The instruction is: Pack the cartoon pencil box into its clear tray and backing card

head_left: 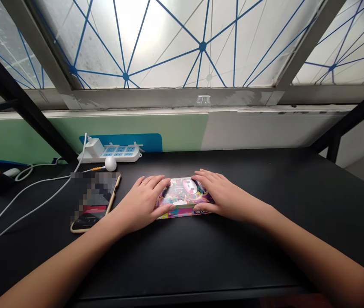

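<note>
A small colourful box [184,192] with a pink-and-white cartoon face on top lies on the black desk [182,261]. Part of the lettering on its front side shows, ending in "BOX". My left hand [148,196] grips the box's left end, fingers over the far edge and thumb along the near side. At the right end, my right hand [218,192] holds it in the same way. Both hands cover the ends of the box.
A phone [88,220] in a tan case lies left of the box, partly pixelated. Behind it stands a white power strip [122,152] with a plugged-in charger [94,147] and a white cable [24,192]. Black metal bars [31,102] flank the desk beneath a patterned window [169,42].
</note>
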Tool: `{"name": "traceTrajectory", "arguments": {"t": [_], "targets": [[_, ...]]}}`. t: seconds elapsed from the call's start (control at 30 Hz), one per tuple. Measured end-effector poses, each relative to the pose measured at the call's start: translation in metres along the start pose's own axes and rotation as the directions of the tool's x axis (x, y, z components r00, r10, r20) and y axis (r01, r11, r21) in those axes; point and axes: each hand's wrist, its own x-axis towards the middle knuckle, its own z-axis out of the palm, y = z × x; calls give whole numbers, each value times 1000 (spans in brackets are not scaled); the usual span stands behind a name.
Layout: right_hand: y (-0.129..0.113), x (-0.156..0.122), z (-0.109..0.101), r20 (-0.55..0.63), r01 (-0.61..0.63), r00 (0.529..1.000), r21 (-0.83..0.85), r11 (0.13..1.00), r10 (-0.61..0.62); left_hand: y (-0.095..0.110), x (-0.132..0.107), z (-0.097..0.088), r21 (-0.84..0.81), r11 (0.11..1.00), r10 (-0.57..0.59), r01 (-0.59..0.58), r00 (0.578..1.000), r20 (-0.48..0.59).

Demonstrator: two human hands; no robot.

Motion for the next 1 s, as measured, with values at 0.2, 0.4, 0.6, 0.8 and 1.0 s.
{"name": "traceTrajectory", "arguments": {"t": [0.2,0.4,0.6,0.8,1.0], "targets": [[22,-2,-10,58,-105,993,93,990,100,2,1,-4,17,999,45,-44,996,-72],[33,3,-17,-164,-77,983,46,996,84,9,-1,-12,154,984,129,-91,958,-256],[19,-8,-31,-382,50,914,-234,971,-139,6,-3,-28,286,956,196,-70,876,-440],[-8,-17,-36,-290,143,925,-335,931,-246,7,-6,-42,191,980,140,-61,888,-437],[-14,-10,-12,-182,142,967,-186,972,-177,13,-5,-24,135,991,54,-23,971,-235]]}}
